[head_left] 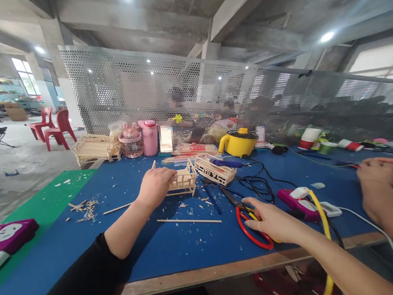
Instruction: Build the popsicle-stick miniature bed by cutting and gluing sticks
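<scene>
Indoors, blue-covered counter (164, 246) under concrete ceiling; left hand (156, 186) gripping stick frame (183, 180), right hand (272, 221) resting half-open on red-handled pliers (250, 227).

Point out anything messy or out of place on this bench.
Wood chips and stick offcuts lie scattered over the blue mat, left of the left hand on the stick frame. Black cables sprawl tangled.

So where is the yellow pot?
The yellow pot stands at the table's far edge, centre-right in the head view, by the mesh screen, behind the stick frames.
</scene>
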